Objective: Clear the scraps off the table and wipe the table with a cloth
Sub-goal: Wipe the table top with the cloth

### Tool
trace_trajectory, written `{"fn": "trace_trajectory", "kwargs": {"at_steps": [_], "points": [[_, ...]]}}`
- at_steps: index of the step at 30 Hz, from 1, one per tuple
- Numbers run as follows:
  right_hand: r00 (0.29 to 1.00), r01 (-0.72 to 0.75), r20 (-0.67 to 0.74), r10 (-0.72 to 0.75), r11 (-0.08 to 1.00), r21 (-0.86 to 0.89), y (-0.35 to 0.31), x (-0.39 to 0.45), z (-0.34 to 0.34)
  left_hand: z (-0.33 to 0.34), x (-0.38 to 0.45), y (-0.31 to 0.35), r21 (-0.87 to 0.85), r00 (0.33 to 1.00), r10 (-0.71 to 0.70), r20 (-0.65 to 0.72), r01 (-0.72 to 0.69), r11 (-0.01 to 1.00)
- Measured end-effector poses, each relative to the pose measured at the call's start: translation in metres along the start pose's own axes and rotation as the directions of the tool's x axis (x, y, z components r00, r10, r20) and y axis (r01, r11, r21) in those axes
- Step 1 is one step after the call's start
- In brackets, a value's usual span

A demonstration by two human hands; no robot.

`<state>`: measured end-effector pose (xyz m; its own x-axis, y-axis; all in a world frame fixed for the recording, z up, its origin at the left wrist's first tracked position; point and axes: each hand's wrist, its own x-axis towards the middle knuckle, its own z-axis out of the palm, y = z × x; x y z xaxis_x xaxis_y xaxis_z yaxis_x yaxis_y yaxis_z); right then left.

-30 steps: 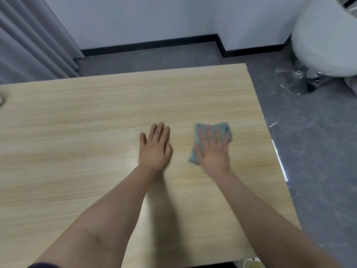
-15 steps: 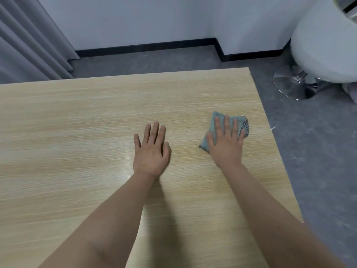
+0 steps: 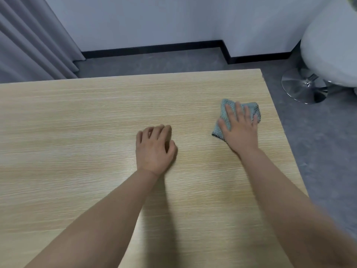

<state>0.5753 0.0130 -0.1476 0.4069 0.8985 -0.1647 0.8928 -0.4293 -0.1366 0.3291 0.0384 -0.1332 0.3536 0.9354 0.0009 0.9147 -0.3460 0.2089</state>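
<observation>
- Head view: a light wood-grain desk [image 3: 87,132] fills most of the frame, with both forearms reaching forward over it.
- Right hand [image 3: 240,130]: lies flat on a grey-green cloth [image 3: 225,115], fingers straight and slightly spread. The flat palm spreads pressure over the cloth, which suits a wiping stroke. The hand presses the cloth and does not pinch it.
- Cloth: folded into a small pad with a dark mesh edge showing at its far right and near left corners. It lies on the desk near the right edge, toward the far corner. A folded pad fits under one palm and holds together better while it slides.
- Left hand [image 3: 154,147]: sits near the middle of the desk, well apart from the cloth. The fingers are curled in loosely and hold nothing. It appears to serve as a brace for the body during the reach.
- Task status, as a judgement: no scraps show on the visible part of the desk, so the clearing step looks done and the wiping step is in hand. The near-right strip of the desk probably remains to be covered.
- Caution: the cloth is close to the desk edge, so an outward stroke could carry it over.
- Surroundings: a grey curtain [image 3: 29,45] hangs at far left, and a white chair [image 3: 328,45] on a chrome base [image 3: 305,88] stands on the floor at far right.
</observation>
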Motion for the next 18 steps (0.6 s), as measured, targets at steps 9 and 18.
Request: {"fn": "trace_trajectory", "kwargs": {"at_steps": [9,18], "points": [[0.935,0.354,0.029,-0.353,0.935,-0.031,-0.060,-0.003,0.010,0.010,0.066,-0.004,0.005,0.993,-0.015,0.118,0.014,1.000],[0.999,-0.010,-0.034,0.010,1.000,0.012,-0.023,0.072,-0.005,0.014,0.065,-0.005,-0.054,0.996,-0.021,0.090,0.026,0.998]]}}
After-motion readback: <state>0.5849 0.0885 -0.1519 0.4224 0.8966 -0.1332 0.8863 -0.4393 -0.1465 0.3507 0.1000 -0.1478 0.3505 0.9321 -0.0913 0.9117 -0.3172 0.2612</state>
